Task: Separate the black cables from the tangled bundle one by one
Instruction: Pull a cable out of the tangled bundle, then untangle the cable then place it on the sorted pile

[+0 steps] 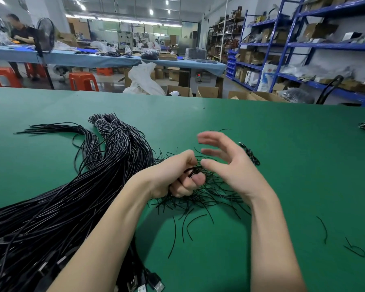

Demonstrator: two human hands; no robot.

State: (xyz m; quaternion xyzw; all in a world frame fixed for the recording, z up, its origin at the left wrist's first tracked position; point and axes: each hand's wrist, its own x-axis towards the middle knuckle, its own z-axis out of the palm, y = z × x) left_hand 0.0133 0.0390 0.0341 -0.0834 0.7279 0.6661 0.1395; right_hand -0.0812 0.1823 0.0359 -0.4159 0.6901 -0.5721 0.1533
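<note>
The big bundle of black cables (76, 192) lies across the left half of the green worktop (261, 131), running from fanned ends at the far side down to plug ends near the bottom edge of the view. Beside it, in the middle, a loose tangle of thin strands (207, 192) spreads under both hands. The left hand (177, 175) has its grip curled round a small bunch of those strands, thumb pressed over them. The right hand (230, 163) hovers just beside it with fingers spread and relaxed, holding nothing. The cables look light, limp and smooth-coated, so a single one would likely slide out if pulled along its length, but snag where it crosses others. A pinch near a free tip seems the better hold, with the other hand steadying the tangle. A few strays (325, 228) lie apart at the right.
</note>
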